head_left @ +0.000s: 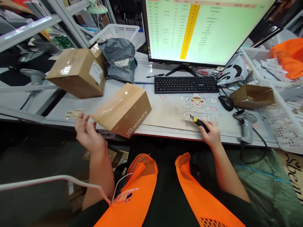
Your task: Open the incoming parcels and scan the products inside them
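A brown cardboard box (pixel 125 108) with "Sbeauty" printed on its side sits at the desk's front edge, its near corner jutting past the edge. Its left end is smeared by motion. My left hand (pixel 89 132) is just left of that end, palm up with loosely bent, parted fingers; whether a fingertip touches the cardboard I cannot tell. In my right hand (pixel 211 134) is a utility knife (pixel 201 123) with a black and yellow handle, its blade end pointing left over the desk mat (pixel 170 116).
Behind the box are a larger taped carton (pixel 75 71) and a grey plastic parcel (pixel 120 60). A keyboard (pixel 186 84) lies below the monitor (pixel 203 31). To the right are a mouse (pixel 226 103), a barcode scanner (pixel 246 124), a small open box (pixel 253 96) and a white basket (pixel 281 118).
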The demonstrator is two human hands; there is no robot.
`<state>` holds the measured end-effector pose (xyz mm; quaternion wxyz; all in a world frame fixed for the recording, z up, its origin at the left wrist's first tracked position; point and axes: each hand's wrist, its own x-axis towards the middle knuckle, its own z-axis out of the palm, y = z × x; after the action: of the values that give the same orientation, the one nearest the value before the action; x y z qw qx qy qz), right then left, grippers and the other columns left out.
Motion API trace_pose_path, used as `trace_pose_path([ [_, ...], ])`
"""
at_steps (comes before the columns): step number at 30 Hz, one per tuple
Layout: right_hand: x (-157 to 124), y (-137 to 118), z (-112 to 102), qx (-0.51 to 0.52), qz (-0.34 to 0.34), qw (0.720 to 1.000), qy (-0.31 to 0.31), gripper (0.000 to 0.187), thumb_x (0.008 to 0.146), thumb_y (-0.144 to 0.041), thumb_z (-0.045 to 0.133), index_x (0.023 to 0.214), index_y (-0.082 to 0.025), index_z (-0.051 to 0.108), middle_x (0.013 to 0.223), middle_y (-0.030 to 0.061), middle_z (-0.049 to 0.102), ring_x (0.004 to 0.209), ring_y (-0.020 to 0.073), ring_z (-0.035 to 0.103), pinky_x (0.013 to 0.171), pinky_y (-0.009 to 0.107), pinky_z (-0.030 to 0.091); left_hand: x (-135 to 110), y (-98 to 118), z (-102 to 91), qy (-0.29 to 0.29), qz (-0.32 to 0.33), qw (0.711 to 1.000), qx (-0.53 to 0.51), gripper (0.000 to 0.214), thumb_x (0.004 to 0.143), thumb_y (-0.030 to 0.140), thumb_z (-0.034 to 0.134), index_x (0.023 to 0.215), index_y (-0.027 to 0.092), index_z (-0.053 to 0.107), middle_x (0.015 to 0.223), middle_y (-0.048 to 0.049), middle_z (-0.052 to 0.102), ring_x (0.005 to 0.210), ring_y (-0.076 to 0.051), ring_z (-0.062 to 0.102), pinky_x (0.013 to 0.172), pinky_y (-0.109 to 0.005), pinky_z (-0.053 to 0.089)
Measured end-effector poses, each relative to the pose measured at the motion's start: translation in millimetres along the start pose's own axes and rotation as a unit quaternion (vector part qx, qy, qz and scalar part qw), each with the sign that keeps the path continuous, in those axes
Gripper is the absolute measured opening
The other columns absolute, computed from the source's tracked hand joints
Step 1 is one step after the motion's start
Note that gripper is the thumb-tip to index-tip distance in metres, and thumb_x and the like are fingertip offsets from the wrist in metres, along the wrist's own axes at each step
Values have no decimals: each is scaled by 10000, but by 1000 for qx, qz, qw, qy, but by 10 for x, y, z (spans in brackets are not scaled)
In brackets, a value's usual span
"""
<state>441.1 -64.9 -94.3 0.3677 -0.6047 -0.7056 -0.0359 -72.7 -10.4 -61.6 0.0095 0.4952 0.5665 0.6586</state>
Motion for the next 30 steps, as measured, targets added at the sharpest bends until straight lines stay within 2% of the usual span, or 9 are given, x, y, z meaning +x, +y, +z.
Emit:
trace_pose_path([
  [3,-86,36,74,-11,6,1000,13,408,1028,-466,614,1261,-166,765,1055,141,737,965,274,725,880,427,625,-12,141,-93,-52,50,997,35,628,970,627,631,1372,146,672,1681,-206,448,1570,-374,440,1292,-565,387],
  [6,-82,56,84,-16,11,999,29,402,1026,-461,620,1261,-168,765,1062,141,737,967,273,727,881,428,626,32,174,10,-86,67,992,56,531,937,603,689,1256,178,705,1724,-181,389,1620,-371,361,1330,-528,335],
  [12,112,-408,55,49,-73,996,15,360,1029,-429,621,1250,-182,764,1058,138,748,945,266,736,839,427,651,663,-354,736,-149,-8,986,-76,578,1059,638,362,1192,152,644,1271,-118,749,1193,-263,714,1087,-445,596],
  [14,194,-744,56,88,-142,986,-4,354,1025,-399,639,1288,-189,749,1077,136,748,948,255,734,832,413,651,727,-349,998,-164,-15,984,-70,643,1082,664,326,1152,113,651,1167,-110,764,1074,-231,726,1015,-433,618],
  [16,260,-1063,56,110,-197,974,-15,371,1016,-384,657,1327,-195,732,1082,134,744,946,246,728,833,402,645,604,-204,1144,-159,22,985,-69,647,1105,662,307,1149,131,675,1277,-131,743,1229,-255,695,1111,-464,565],
  [20,351,-1378,33,111,-238,965,-13,386,1005,-367,681,1340,-179,725,1072,143,737,935,246,716,814,394,629,61,202,1063,-148,233,958,-72,643,1102,690,276,1264,244,709,1641,-118,516,1654,-300,294,1348,-554,263],
  [23,416,-1332,5,107,-247,963,-13,374,1000,-360,689,1321,-173,732,1058,141,735,914,243,714,793,385,622,-236,394,896,-213,347,910,-78,744,981,867,372,1368,296,649,1528,-124,609,1590,-352,410,1334,-612,235],
  [26,470,-1228,-14,94,-242,966,-7,362,999,-359,690,1320,-200,738,1073,130,738,926,242,719,802,382,622,-326,476,821,-236,346,908,-36,965,746,1008,573,1373,274,577,1394,-153,662,1506,-418,495,1297,-673,259],
  [30,487,-1205,-3,81,-239,968,5,362,990,-357,703,1302,-180,748,1063,134,736,918,246,715,796,381,617,-322,513,840,-227,332,915,-18,948,646,897,795,1307,267,542,1358,-151,658,1445,-421,542,1263,-690,302],
])
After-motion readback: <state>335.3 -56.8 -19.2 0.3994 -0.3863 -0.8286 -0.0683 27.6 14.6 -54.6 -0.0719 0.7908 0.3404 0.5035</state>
